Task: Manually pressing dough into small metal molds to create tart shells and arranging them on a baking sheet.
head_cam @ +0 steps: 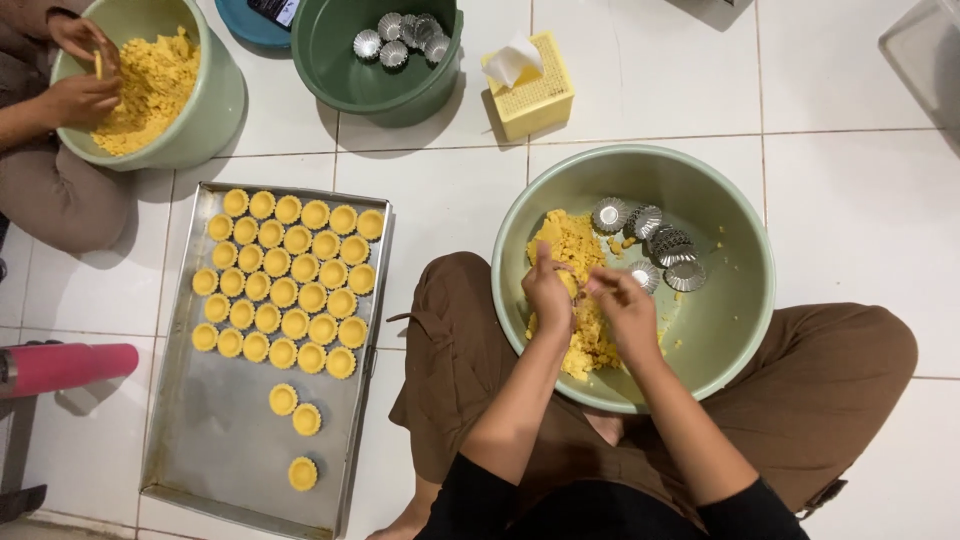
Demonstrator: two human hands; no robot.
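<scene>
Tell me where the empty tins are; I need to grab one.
In the head view, some tins lie in the bowl, right of the dough; more sit in the dark green bowl.

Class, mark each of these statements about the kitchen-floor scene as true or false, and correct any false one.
1. Both of the person's hands, left hand and right hand, are over the dough in the pale green bowl. True.
2. The metal tray holds dough-filled tart shells. True.
3. The dark green bowl is full of dough. False: it holds empty metal moulds.
4. The tissue box is blue. False: it is yellow.
</scene>
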